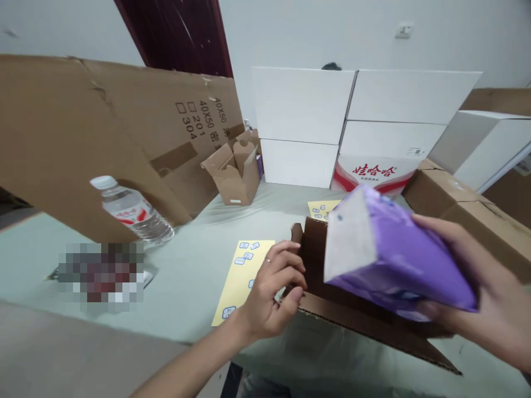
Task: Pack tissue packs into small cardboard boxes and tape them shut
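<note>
The right hand (pixel 483 287), at about 3 o'clock, has its grip closed around a purple-wrapped pack (pixel 398 254), which tilts with its pale end turned toward 9 o'clock. The pack is held over an open brown carton (pixel 319 265) that lies at the centre of the view, its corrugated edge running toward 5 o'clock. The left hand (pixel 267 293), with a thin ring (pixel 267 260) on one finger, is just below centre, half-closed with its curled fingers against the carton's wall; whether it is clamping that wall, I cannot tell. Just beside this hand lies a yellow sheet with blue stickers (pixel 243 279) on the pale counter (pixel 186 293), and a second yellow sheet (pixel 321 209) sits partly behind the carton. At about 9 o'clock, a plastic water bottle (pixel 133 209) lies near a blurred patch (pixel 102 273) that hides whatever is there. A large cardboard sheet (pixel 103 138) printed "40X50" leans at 10 o'clock, with a small opened carton (pixel 234 171) near its right end. Stacked white boxes (pixel 344 127) stand at 12 o'clock, the lower right one printed in red (pixel 373 174), and a taped brown carton (pixel 464 215) sits at 2 o'clock.
</note>
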Available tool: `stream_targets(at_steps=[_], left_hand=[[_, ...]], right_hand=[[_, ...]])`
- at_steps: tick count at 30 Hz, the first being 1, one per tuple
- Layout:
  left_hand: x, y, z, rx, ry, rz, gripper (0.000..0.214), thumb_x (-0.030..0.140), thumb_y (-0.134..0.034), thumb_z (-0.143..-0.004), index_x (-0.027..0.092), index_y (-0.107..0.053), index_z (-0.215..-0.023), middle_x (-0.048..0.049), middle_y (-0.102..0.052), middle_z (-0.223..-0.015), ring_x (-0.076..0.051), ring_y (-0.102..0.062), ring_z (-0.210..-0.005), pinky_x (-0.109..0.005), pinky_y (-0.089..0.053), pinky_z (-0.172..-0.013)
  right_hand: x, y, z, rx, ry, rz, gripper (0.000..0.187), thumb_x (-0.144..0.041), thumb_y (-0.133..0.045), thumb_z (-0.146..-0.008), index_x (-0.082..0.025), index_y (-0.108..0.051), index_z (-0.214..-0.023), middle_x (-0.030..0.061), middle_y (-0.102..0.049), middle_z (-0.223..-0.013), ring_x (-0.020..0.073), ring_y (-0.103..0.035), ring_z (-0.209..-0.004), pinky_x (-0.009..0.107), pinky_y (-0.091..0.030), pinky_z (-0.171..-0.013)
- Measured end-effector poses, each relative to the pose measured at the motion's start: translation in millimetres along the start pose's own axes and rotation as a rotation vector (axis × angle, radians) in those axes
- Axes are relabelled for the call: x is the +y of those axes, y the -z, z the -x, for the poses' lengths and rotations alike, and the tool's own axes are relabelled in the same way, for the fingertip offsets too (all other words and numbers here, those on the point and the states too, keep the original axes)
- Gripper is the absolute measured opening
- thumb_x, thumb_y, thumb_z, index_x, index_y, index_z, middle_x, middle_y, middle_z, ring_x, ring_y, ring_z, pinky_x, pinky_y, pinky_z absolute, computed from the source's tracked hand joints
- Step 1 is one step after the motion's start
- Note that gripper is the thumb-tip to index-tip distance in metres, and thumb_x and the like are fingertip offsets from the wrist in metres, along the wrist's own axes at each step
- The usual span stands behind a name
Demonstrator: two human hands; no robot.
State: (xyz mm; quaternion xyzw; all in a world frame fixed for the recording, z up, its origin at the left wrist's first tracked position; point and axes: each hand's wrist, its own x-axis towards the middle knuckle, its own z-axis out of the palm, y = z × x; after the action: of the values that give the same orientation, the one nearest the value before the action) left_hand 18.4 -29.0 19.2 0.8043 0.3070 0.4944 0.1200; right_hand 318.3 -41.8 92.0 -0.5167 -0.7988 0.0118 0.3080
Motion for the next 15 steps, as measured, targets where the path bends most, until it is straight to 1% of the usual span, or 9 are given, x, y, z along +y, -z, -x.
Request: stream_targets(at_steps=[2, 4, 6, 7, 9, 11, 12, 13, 15], left_hand=[[-1.5, -3.0, 6.4, 0.046, -0.013, -0.051, 0.045, 0.045, -0.034, -0.099, 0.02, -0.06, -0.073, -0.0077, -0.056, -0.082, -0.027, -0.054, -0.103, -0.047, -0.043, -0.097], [-4.3, -3.4, 13.5, 0.056, -0.016, -0.081, 0.052, 0.057, -0.032, -0.096, 0.02, -0.061, -0.074, -0.0089, -0.055, -0.087, -0.029, -0.052, -0.107, -0.048, -0.044, -0.096], [-6.2, -3.0, 21.6, 0.044, -0.023, -0.109, 0.055, 0.065, -0.033, -0.092, 0.021, -0.064, -0.082, -0.0119, -0.055, -0.104, -0.034, -0.047, -0.117, -0.054, -0.041, -0.1], [-6.0, -3.1, 26.0, 0.037, -0.018, -0.12, 0.053, 0.066, -0.036, -0.091, 0.022, -0.065, -0.087, -0.0133, -0.052, -0.116, -0.037, -0.043, -0.124, -0.056, -0.04, -0.102], [-2.5, -5.0, 34.3, 0.053, 0.017, -0.12, 0.04, 0.059, -0.045, -0.09, 0.024, -0.065, -0.093, -0.0127, -0.039, -0.137, -0.039, -0.031, -0.137, -0.056, -0.042, -0.104], [4.9, -9.2, 40.9, 0.111, 0.073, -0.092, 0.019, 0.041, -0.055, -0.089, 0.025, -0.064, -0.091, -0.0083, -0.027, -0.147, -0.035, -0.021, -0.144, -0.05, -0.047, -0.102], [9.4, -12.0, 43.1, 0.146, 0.1, -0.068, 0.008, 0.031, -0.057, -0.088, 0.025, -0.063, -0.089, -0.0057, -0.025, -0.149, -0.032, -0.02, -0.145, -0.047, -0.049, -0.101], [14.0, -14.9, 44.5, 0.18, 0.12, -0.039, 0.005, 0.023, -0.058, -0.085, 0.025, -0.062, -0.087, -0.0034, -0.023, -0.15, -0.03, -0.019, -0.146, -0.045, -0.05, -0.102], [21.6, -20.2, 45.3, 0.222, 0.145, 0.026, 0.013, 0.013, -0.058, -0.081, 0.026, -0.061, -0.085, -0.0006, -0.022, -0.15, -0.028, -0.021, -0.146, -0.043, -0.051, -0.104]], right_hand=[[1.3, -9.3, 3.5, -0.109, 0.099, 0.057, 0.075, -0.064, -0.06, -0.079, -0.04, -0.037, -0.147, 0.0098, -0.043, -0.147, 0.0404, -0.055, -0.123, 0.053, -0.058, -0.085], [6.9, -12.6, 9.9, -0.196, 0.157, 0.116, 0.073, -0.062, -0.062, -0.08, -0.041, -0.04, -0.147, 0.0062, -0.026, -0.159, 0.0461, -0.036, -0.138, 0.064, -0.048, -0.097], [17.7, -10.6, 17.9, -0.191, 0.101, 0.063, 0.065, -0.06, -0.058, -0.084, -0.042, -0.044, -0.145, 0.0004, -0.021, -0.162, 0.0452, -0.023, -0.144, 0.068, -0.034, -0.107], [25.1, -9.1, 21.7, -0.151, 0.019, 0.001, 0.061, -0.058, -0.055, -0.086, -0.042, -0.045, -0.144, -0.0003, -0.025, -0.161, 0.0425, -0.024, -0.145, 0.066, -0.029, -0.111], [42.3, -10.0, 28.5, -0.018, -0.203, -0.173, 0.055, -0.054, -0.052, -0.089, -0.041, -0.047, -0.143, 0.0034, -0.04, -0.154, 0.0364, -0.035, -0.142, 0.058, -0.029, -0.115], [59.5, -19.8, 34.0, 0.036, -0.408, -0.394, 0.057, -0.053, -0.053, -0.089, -0.039, -0.044, -0.144, 0.0074, -0.05, -0.147, 0.0332, -0.043, -0.137, 0.053, -0.033, -0.114], [66.6, -28.2, 36.2, 0.01, -0.475, -0.509, 0.062, -0.055, -0.055, -0.088, -0.038, -0.041, -0.146, 0.0084, -0.051, -0.146, 0.0327, -0.044, -0.137, 0.052, -0.035, -0.113], [71.9, -38.2, 38.2, -0.039, -0.516, -0.613, 0.068, -0.057, -0.056, -0.086, -0.037, -0.037, -0.148, 0.0089, -0.05, -0.147, 0.0323, -0.042, -0.138, 0.052, -0.036, -0.113], [76.2, -59.5, 40.7, -0.136, -0.546, -0.739, 0.08, -0.061, -0.059, -0.083, -0.035, -0.029, -0.152, 0.0084, -0.042, -0.153, 0.0311, -0.034, -0.143, 0.051, -0.035, -0.113]])
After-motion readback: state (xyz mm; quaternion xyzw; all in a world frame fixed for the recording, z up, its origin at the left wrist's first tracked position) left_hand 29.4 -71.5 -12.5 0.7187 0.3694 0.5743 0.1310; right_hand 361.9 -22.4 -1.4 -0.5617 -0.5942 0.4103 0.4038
